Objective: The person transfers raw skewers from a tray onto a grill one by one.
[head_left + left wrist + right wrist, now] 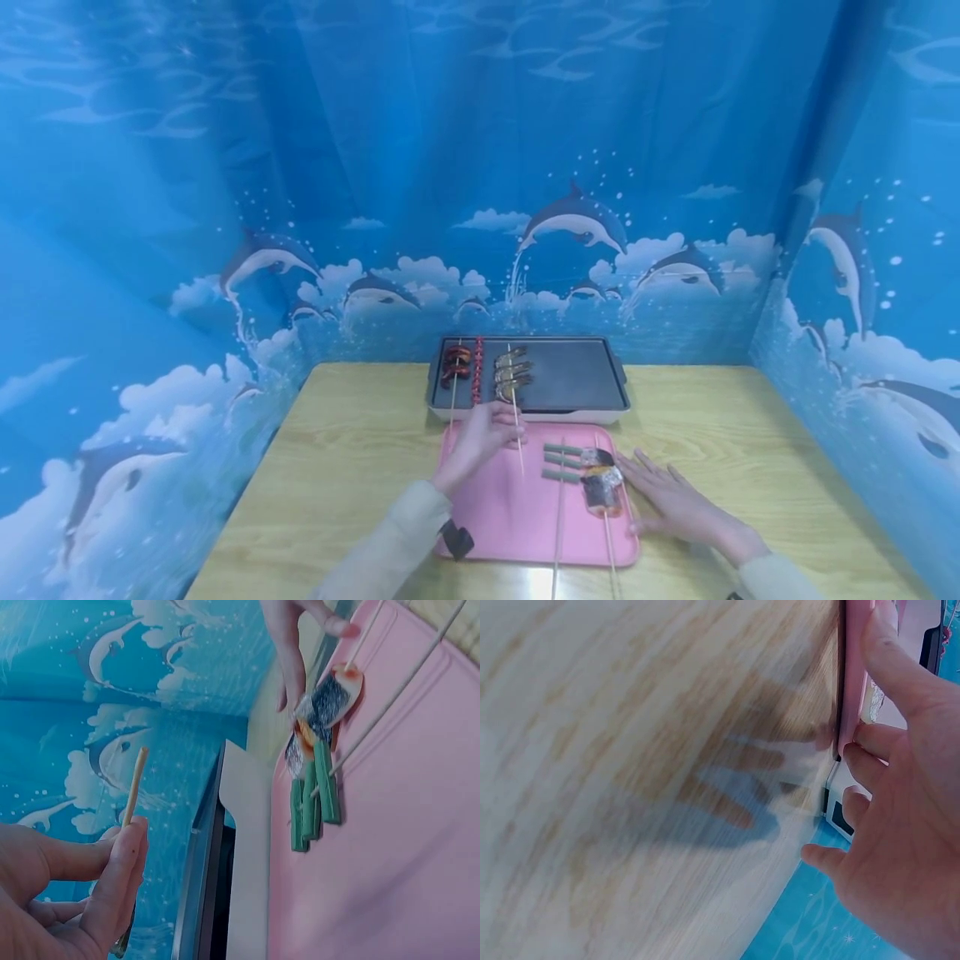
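My left hand pinches the bare stick of a shrimp skewer between thumb and fingers. Several greyish shrimp on it overlap the dark griddle plate in the head view. The left wrist view shows the pale stick end poking out past the fingertips. My right hand lies at the right edge of the pink tray, fingers mostly extended and spread, with fingertips right at the rim. Close to it on the tray lies a skewer with silvery-skinned fish pieces. Beside that is a skewer of green sticks.
On the griddle's left part lie a dark red skewer and a narrow bright red skewer. The tray sits directly in front of the griddle on a wooden table. A blue dolphin-print curtain encloses the back and sides.
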